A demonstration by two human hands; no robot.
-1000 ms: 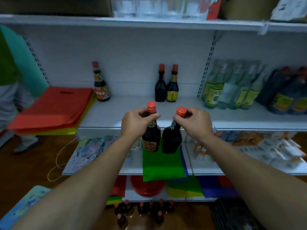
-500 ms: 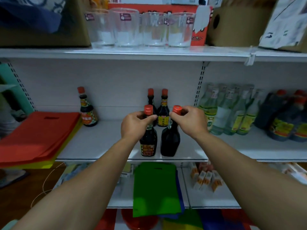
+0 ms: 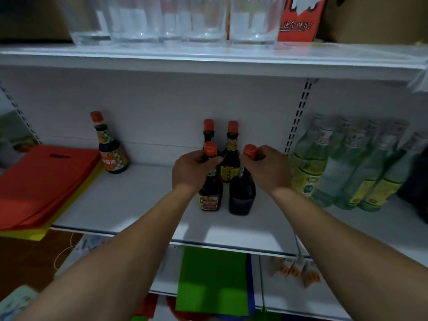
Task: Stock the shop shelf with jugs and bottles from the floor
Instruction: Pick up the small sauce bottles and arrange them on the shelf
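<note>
Two dark sauce bottles with red caps stand side by side on the white middle shelf. My left hand grips the neck of the left bottle, whose label faces me. My right hand grips the neck of the right bottle, just under its cap. Directly behind them, against the back wall, stand two more bottles of the same kind. A rounder dark bottle stands alone further left.
Red and yellow bags lie stacked at the shelf's left end. Several pale green bottles crowd the right bay. Glass tumblers line the shelf above. A green bag hangs over the shelf below.
Both hands carried the two bottles up and forward from in front of the shelf onto it, down in front of the back pair. The view moved closer to the shelf.
</note>
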